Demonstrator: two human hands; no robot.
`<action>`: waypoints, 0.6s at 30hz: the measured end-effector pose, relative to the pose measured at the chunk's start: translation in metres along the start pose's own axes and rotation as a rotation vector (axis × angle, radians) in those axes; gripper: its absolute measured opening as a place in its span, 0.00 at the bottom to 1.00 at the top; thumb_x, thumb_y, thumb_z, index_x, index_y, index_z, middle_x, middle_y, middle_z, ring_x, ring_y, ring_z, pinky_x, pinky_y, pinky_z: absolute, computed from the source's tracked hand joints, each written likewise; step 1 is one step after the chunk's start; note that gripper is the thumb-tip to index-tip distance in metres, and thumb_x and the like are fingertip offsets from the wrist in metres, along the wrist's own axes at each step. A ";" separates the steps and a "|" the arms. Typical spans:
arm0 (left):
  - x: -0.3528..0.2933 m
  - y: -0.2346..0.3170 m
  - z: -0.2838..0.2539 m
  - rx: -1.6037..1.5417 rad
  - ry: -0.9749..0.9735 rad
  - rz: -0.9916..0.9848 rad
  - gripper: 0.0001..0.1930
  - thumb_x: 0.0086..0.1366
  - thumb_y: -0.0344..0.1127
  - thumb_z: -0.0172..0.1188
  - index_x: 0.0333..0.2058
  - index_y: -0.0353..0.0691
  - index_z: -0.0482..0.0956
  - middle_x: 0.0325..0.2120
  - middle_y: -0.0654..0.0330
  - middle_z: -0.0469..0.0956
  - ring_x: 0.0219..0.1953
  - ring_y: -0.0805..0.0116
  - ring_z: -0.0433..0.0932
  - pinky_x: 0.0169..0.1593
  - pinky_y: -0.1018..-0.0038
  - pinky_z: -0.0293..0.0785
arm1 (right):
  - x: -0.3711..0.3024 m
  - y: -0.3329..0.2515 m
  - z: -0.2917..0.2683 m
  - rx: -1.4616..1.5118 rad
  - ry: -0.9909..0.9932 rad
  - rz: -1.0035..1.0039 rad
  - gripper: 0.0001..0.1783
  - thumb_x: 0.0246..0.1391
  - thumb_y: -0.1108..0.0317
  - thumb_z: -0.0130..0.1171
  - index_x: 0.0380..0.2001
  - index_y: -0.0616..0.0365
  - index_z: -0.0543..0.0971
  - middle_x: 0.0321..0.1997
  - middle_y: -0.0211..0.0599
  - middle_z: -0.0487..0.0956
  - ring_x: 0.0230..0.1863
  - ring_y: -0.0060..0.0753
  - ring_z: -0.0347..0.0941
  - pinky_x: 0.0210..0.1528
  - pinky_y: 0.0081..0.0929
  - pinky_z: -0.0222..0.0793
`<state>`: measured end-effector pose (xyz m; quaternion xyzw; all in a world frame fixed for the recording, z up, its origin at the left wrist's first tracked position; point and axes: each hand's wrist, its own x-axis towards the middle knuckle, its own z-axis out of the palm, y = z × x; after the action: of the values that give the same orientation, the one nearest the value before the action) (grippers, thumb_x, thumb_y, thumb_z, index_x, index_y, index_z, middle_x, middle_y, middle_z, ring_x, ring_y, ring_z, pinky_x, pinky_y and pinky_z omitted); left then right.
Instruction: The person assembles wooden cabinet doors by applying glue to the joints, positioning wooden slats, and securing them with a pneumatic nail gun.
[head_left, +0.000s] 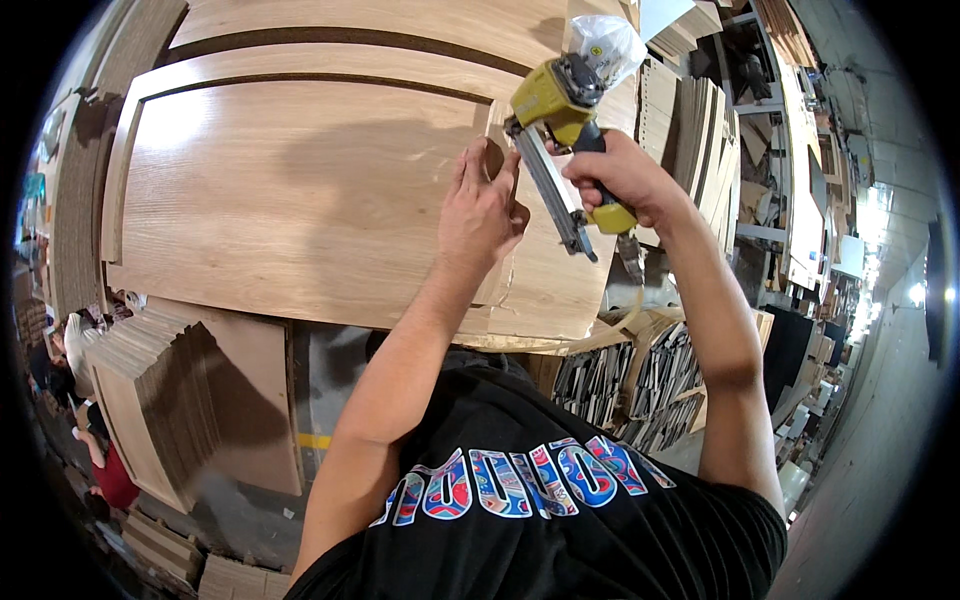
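My right hand (628, 175) is wrapped round the black grip of a yellow nail gun (555, 100), held tilted above the right end of a wooden panel (300, 190). The gun's long silver magazine slants down toward me, and its nose is near the panel's upper right corner. My left hand (482, 205) rests at the panel's right side, bent fingers straddling a narrow wooden strip (496, 120) along that edge. The fingertips press close to the corner and partly hide the strip. Raised strips edge the panel's top and left side.
Another wooden panel (370, 18) lies just beyond. Stacked boards (150, 400) stand at lower left, and more boards (705, 130) stand at right. Bundles of thin strips (620, 385) sit by my right side. A clear plastic bag (608, 50) covers the gun's far end. People are at far left.
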<state>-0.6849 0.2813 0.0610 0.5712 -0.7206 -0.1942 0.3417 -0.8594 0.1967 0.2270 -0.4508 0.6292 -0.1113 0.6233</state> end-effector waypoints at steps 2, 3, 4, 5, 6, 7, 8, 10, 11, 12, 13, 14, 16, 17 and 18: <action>-0.003 0.001 -0.003 -0.035 0.055 -0.003 0.38 0.48 0.35 0.76 0.62 0.42 0.80 0.68 0.39 0.69 0.72 0.38 0.69 0.76 0.48 0.67 | -0.008 0.006 -0.001 -0.048 -0.007 0.034 0.12 0.60 0.73 0.65 0.45 0.67 0.83 0.22 0.25 0.77 0.20 0.16 0.74 0.23 0.20 0.69; -0.004 0.001 -0.005 -0.052 0.083 -0.004 0.34 0.48 0.34 0.76 0.58 0.43 0.82 0.67 0.40 0.69 0.71 0.38 0.70 0.74 0.47 0.69 | -0.010 0.003 0.002 -0.065 0.044 0.076 0.12 0.60 0.74 0.65 0.44 0.69 0.82 0.21 0.27 0.78 0.20 0.16 0.74 0.23 0.20 0.69; -0.005 0.001 -0.004 -0.022 0.103 -0.007 0.31 0.48 0.34 0.76 0.54 0.43 0.82 0.66 0.41 0.70 0.70 0.39 0.70 0.73 0.47 0.69 | -0.012 0.006 0.001 -0.035 0.019 0.064 0.12 0.59 0.74 0.65 0.45 0.69 0.82 0.21 0.27 0.78 0.20 0.16 0.74 0.23 0.20 0.69; -0.006 0.001 -0.003 0.008 0.122 -0.011 0.28 0.47 0.33 0.76 0.51 0.44 0.81 0.66 0.42 0.70 0.70 0.39 0.70 0.72 0.47 0.69 | -0.013 0.009 0.000 -0.005 -0.007 0.053 0.12 0.59 0.74 0.65 0.45 0.70 0.81 0.21 0.27 0.78 0.20 0.16 0.74 0.23 0.20 0.69; -0.008 0.001 -0.003 0.039 0.142 -0.014 0.26 0.47 0.33 0.76 0.47 0.44 0.81 0.66 0.44 0.70 0.70 0.39 0.70 0.72 0.47 0.69 | -0.014 0.013 -0.002 0.024 -0.033 0.042 0.13 0.59 0.74 0.65 0.45 0.70 0.81 0.21 0.27 0.78 0.20 0.16 0.74 0.23 0.20 0.69; -0.007 0.001 -0.004 0.053 0.150 -0.007 0.25 0.46 0.33 0.76 0.46 0.44 0.80 0.65 0.44 0.70 0.69 0.40 0.70 0.71 0.46 0.69 | -0.015 0.014 -0.003 0.025 -0.047 0.059 0.16 0.60 0.75 0.65 0.50 0.69 0.80 0.23 0.26 0.78 0.20 0.15 0.73 0.23 0.19 0.69; -0.007 0.002 -0.005 0.068 0.159 0.000 0.24 0.46 0.33 0.76 0.45 0.44 0.80 0.64 0.45 0.71 0.68 0.40 0.70 0.71 0.46 0.69 | -0.015 0.016 -0.003 0.025 -0.060 0.076 0.19 0.61 0.76 0.66 0.55 0.68 0.79 0.25 0.24 0.77 0.20 0.14 0.72 0.23 0.18 0.69; -0.008 0.002 -0.005 0.079 0.163 0.000 0.23 0.46 0.33 0.75 0.43 0.44 0.79 0.62 0.46 0.72 0.67 0.41 0.70 0.70 0.46 0.68 | -0.017 0.017 -0.002 0.032 -0.076 0.098 0.22 0.61 0.76 0.66 0.59 0.68 0.79 0.26 0.23 0.76 0.20 0.14 0.71 0.23 0.17 0.69; -0.008 0.002 -0.004 0.074 0.158 -0.006 0.23 0.46 0.33 0.75 0.44 0.43 0.79 0.61 0.47 0.72 0.67 0.41 0.70 0.70 0.46 0.68 | -0.018 0.018 0.000 0.039 -0.077 0.103 0.22 0.61 0.76 0.66 0.59 0.67 0.79 0.27 0.23 0.77 0.20 0.13 0.71 0.23 0.18 0.69; -0.009 0.002 -0.003 0.070 0.153 -0.013 0.23 0.46 0.33 0.75 0.44 0.43 0.79 0.60 0.47 0.72 0.67 0.41 0.70 0.70 0.46 0.67 | -0.020 0.018 0.001 0.045 -0.078 0.108 0.22 0.61 0.77 0.66 0.58 0.67 0.79 0.27 0.23 0.77 0.20 0.13 0.71 0.23 0.18 0.68; -0.009 0.003 -0.004 0.081 0.138 -0.025 0.23 0.46 0.33 0.74 0.44 0.42 0.79 0.59 0.47 0.72 0.66 0.41 0.70 0.70 0.46 0.67 | -0.022 0.017 0.003 0.028 -0.073 0.103 0.21 0.61 0.77 0.67 0.57 0.67 0.80 0.27 0.23 0.77 0.20 0.13 0.71 0.23 0.18 0.68; -0.009 0.004 -0.005 0.092 0.123 -0.036 0.23 0.46 0.33 0.74 0.44 0.41 0.79 0.59 0.47 0.72 0.66 0.42 0.70 0.70 0.46 0.67 | -0.021 0.017 0.004 0.003 -0.065 0.100 0.21 0.60 0.77 0.67 0.57 0.67 0.80 0.26 0.24 0.77 0.20 0.14 0.71 0.23 0.18 0.68; -0.009 0.005 -0.006 0.118 0.095 -0.041 0.25 0.47 0.35 0.75 0.45 0.40 0.79 0.59 0.47 0.72 0.65 0.42 0.71 0.70 0.46 0.68 | -0.021 0.019 0.006 -0.044 -0.049 0.094 0.22 0.59 0.77 0.66 0.57 0.67 0.80 0.26 0.24 0.77 0.20 0.14 0.71 0.23 0.18 0.68; -0.008 0.004 -0.006 0.133 0.083 -0.034 0.26 0.48 0.36 0.75 0.46 0.40 0.79 0.59 0.47 0.72 0.65 0.42 0.71 0.70 0.46 0.67 | -0.022 0.017 0.008 -0.080 -0.043 0.102 0.22 0.59 0.77 0.66 0.57 0.68 0.80 0.26 0.25 0.77 0.20 0.15 0.71 0.23 0.19 0.68; -0.009 0.003 -0.007 0.147 0.070 -0.027 0.27 0.48 0.37 0.76 0.48 0.40 0.79 0.60 0.46 0.72 0.65 0.42 0.71 0.71 0.46 0.67 | -0.022 0.014 0.010 -0.117 -0.036 0.109 0.23 0.58 0.77 0.66 0.57 0.68 0.80 0.25 0.25 0.77 0.20 0.15 0.72 0.23 0.20 0.69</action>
<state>-0.6812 0.2911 0.0656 0.6108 -0.7128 -0.1252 0.3212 -0.8607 0.2243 0.2305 -0.4534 0.6468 -0.0322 0.6124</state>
